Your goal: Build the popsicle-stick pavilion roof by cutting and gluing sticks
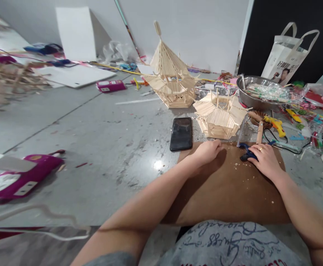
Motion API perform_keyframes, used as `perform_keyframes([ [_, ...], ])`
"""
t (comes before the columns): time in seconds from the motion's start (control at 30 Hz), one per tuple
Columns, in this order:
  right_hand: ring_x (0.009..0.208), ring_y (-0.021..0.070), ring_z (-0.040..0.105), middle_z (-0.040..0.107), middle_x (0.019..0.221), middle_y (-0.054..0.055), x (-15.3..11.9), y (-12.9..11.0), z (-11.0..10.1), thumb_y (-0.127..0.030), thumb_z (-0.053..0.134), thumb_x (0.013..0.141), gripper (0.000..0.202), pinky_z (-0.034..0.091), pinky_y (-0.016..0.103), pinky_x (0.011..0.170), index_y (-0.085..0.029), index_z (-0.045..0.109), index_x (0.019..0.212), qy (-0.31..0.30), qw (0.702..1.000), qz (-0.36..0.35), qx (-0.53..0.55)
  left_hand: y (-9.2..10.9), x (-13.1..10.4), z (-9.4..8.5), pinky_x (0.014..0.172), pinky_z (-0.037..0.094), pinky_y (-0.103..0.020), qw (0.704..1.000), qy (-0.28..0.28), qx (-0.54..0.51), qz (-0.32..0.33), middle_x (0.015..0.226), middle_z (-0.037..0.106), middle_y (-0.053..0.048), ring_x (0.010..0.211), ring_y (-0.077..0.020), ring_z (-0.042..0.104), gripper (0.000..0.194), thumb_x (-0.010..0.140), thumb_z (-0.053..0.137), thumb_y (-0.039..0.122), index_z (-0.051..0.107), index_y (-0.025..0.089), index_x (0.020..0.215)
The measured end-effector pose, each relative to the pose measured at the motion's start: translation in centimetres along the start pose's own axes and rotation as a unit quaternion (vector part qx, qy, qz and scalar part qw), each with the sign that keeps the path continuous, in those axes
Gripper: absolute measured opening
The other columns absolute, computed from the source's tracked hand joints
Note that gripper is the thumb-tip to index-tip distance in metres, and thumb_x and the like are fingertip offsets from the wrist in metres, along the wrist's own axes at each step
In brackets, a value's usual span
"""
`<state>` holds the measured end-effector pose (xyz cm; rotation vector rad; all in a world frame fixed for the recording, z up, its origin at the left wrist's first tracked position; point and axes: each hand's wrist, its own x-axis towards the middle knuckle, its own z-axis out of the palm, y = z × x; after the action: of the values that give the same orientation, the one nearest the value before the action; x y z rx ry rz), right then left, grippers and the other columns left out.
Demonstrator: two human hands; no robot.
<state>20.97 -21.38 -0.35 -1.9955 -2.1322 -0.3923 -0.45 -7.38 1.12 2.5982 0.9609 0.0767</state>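
My left hand (209, 151) is closed above the brown board (233, 199), just in front of a small model pavilion of wooden sticks (219, 118). Its fingertips are pressed together, and anything between them is too small to make out. To the right, my right hand (266, 159) curls over a blue-handled tool (248, 152) that looks like pliers, partly hidden by the fingers. Small pale crumbs are scattered on the board between the hands. A black phone (181, 133) lies left of the small model, touching the board's corner.
Behind stands a taller stick pagoda (171, 74) with a pointed roof. A metal bowl (241, 94) of packaged sticks, a yellow glue gun (275, 125) and a white bag (286, 55) are at right. Purple-red power strips (28, 175) and a stick pile (11, 81) lie left.
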Motion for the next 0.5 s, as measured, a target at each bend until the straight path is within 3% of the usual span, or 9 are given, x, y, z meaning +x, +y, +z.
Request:
perform_keyframes([
  [0.1,0.097,0.0252,0.055,0.064,0.101,0.01,-0.1,-0.2,0.0,-0.038,0.057,0.078,0.032,0.033,0.045,0.091,-0.015,0.062,0.1,0.017,1.0,0.002,0.021,0.1,0.1,0.2,0.067,0.044,-0.029,1.0,0.017,-0.022,-0.003,0.082,0.066,-0.008,0.077,-0.0205,0.062,0.026,0.087,0.036,0.031,0.058,0.017,0.086],
  [0.23,0.092,0.0227,0.058,0.066,0.094,0.01,0.5,-1.4,-0.8,-0.035,0.053,0.08,0.026,0.04,0.04,0.085,-0.016,0.065,0.093,0.053,0.991,0.02,0.12,-0.1,0.3,0.7,0.069,0.044,-0.03,0.999,0.041,-0.036,-0.003,0.083,0.067,-0.009,0.078,-0.0209,0.062,0.025,0.085,0.039,0.031,0.059,0.017,0.087],
  [0.33,0.083,0.0198,0.06,0.067,0.086,0.008,2.3,-3.1,-1.6,-0.029,0.053,0.079,0.02,0.044,0.035,0.078,-0.017,0.065,0.091,0.017,0.963,0.092,0.251,-0.4,0.6,1.1,0.07,0.045,-0.029,0.996,0.068,-0.064,0.006,0.084,0.067,-0.008,0.078,-0.0199,0.062,0.023,0.085,0.04,0.027,0.06,0.016,0.089],
  [0.4,0.063,0.0138,0.059,0.066,0.075,0.003,4.0,-4.2,-1.9,-0.026,0.057,0.076,0.017,0.046,0.028,0.062,-0.018,0.063,0.09,-0.034,0.896,0.201,0.394,-0.5,0.8,1.3,0.072,0.045,-0.028,0.993,0.084,-0.084,0.012,0.086,0.068,-0.008,0.08,-0.0192,0.062,0.024,0.084,0.04,0.023,0.06,0.015,0.094],
  [0.43,0.049,0.0103,0.053,0.063,0.068,0.001,4.9,-4.7,-1.9,-0.023,0.057,0.076,0.016,0.042,0.025,0.05,-0.018,0.062,0.09,-0.066,0.832,0.265,0.483,-0.5,1.0,1.4,0.074,0.046,-0.028,0.992,0.093,-0.09,0.011,0.088,0.068,-0.009,0.082,-0.0193,0.062,0.025,0.084,0.04,0.022,0.059,0.015,0.098],
  [0.5,0.037,0.0075,0.046,0.059,0.058,-0.002,6.8,-5.6,-1.6,-0.017,0.056,0.077,0.011,0.032,0.021,0.037,-0.016,0.058,0.087,-0.094,0.653,0.375,0.651,-0.5,1.1,1.4,0.077,0.046,-0.029,0.991,0.095,-0.091,0.007,0.091,0.068,-0.01,0.085,-0.0201,0.062,0.028,0.083,0.041,0.02,0.059,0.014,0.105],
])
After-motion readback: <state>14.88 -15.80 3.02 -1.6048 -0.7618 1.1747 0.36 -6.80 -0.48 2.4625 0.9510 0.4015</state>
